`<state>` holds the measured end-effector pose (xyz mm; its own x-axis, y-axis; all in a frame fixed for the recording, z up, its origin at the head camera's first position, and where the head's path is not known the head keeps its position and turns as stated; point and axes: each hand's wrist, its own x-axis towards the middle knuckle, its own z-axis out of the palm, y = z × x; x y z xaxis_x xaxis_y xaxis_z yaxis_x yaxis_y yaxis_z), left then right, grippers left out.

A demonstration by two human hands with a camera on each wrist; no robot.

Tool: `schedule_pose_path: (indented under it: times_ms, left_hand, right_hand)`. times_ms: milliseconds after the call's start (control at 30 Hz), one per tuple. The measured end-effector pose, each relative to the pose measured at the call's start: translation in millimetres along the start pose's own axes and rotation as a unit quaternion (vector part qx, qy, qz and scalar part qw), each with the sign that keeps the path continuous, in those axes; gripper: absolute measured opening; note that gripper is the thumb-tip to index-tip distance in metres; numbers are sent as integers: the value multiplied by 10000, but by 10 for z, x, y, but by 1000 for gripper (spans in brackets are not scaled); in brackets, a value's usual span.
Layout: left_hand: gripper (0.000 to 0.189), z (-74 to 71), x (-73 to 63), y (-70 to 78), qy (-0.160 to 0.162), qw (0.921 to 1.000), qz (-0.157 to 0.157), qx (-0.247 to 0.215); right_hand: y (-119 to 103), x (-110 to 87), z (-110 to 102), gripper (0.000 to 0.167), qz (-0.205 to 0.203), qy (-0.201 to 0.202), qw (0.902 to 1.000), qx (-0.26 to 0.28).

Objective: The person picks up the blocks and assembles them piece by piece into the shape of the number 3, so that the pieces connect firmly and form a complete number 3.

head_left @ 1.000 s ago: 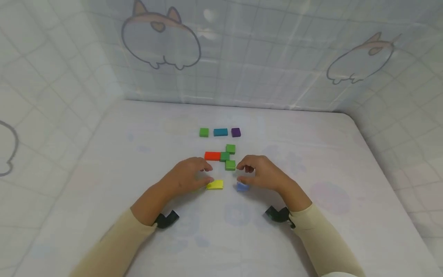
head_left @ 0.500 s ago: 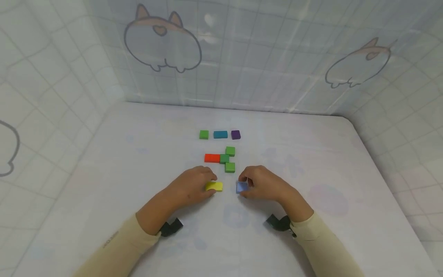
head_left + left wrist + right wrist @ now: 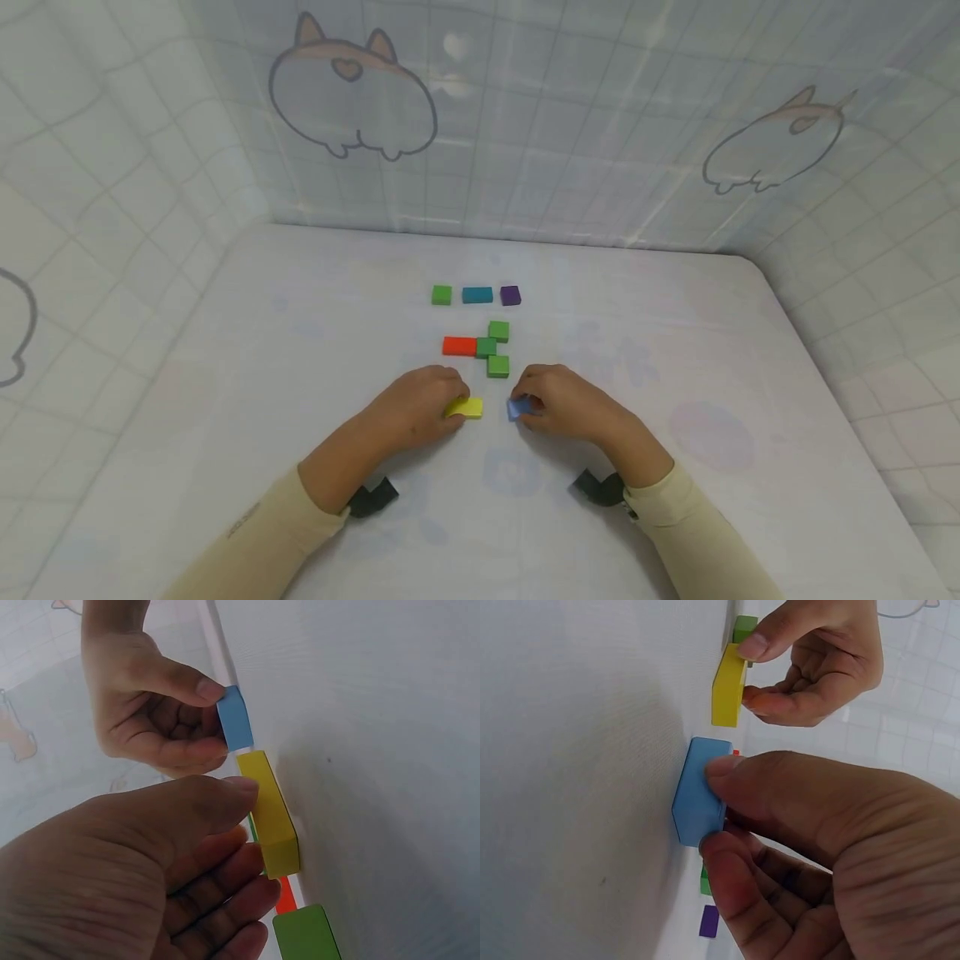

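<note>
My left hand [image 3: 420, 407] pinches a flat yellow block [image 3: 468, 407] between thumb and fingers, at the block's left end. Opposite it, my right hand [image 3: 562, 402] grips a light blue block [image 3: 517, 408] by thumb and fingertips. A small gap separates the two blocks in the head view. Both lie on or close to the tabletop. The right wrist view shows the thumb on one long side of the blue block [image 3: 701, 791]. Beside the left end of the yellow block sits a green block [image 3: 307, 934], hidden by my left hand in the head view.
Just beyond the hands, a red block [image 3: 459, 346] touches a dark green block [image 3: 487, 347], with light green blocks [image 3: 498, 332] at its corners. Farther back stand a green block [image 3: 442, 295], a teal block [image 3: 477, 295] and a purple block [image 3: 511, 295] in a row.
Both hands have come down nearer the front and their fingers have closed on the yellow and blue blocks. The blue block has shifted slightly left, towards the yellow one.
</note>
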<state>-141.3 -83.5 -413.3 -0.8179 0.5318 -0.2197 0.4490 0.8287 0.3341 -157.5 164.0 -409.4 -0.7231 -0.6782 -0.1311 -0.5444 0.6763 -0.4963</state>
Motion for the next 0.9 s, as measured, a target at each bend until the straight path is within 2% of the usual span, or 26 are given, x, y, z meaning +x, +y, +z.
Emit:
schedule_pose_path:
  times_ms: [233, 400, 600, 900]
  left_hand:
    - [31, 18, -8, -10, 199, 9996, 209, 63]
    - [27, 30, -4, -18, 271, 9989, 366, 136]
    - [27, 47, 0, -31, 251, 9988, 367, 215]
    - [27, 82, 20, -45, 204, 9991, 329, 178]
  right_hand:
    - [17, -1, 36, 21, -492, 186, 9978, -406]
    - [4, 14, 63, 23, -592, 232, 9963, -587]
    - [-14, 11, 113, 22, -618, 416, 9943, -764]
    - [21, 18, 187, 18, -1053, 821, 9846, -1129]
